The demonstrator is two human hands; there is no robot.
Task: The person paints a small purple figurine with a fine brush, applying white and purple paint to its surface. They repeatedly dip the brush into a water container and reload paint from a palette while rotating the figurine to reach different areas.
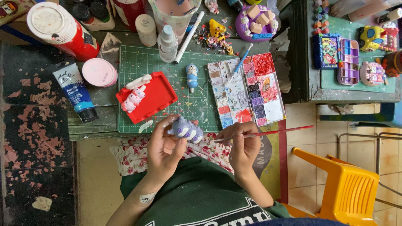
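Paint-flecked green cutting mat (184, 100) covers a worn wooden table. Left hand (164, 147) curls its fingers around a small glossy grey-purple figurine (186, 129) at the mat's six o'clock edge. Right hand (242, 145) pinches a slim red-handled brush (268, 133), pointing three o'clock, below the smeared plastic paint palette (247, 90).

Things on and around the work table

The tray (153, 98) lies on the mat (167, 62), with a small figure (134, 99) on its left part. The paint palette (246, 90) lies right of the mat, and a brush (242, 60) rests on it. The paint tube (76, 91) lies left of the mat. The chair (343, 184) stands far right, below the side table (356, 90).
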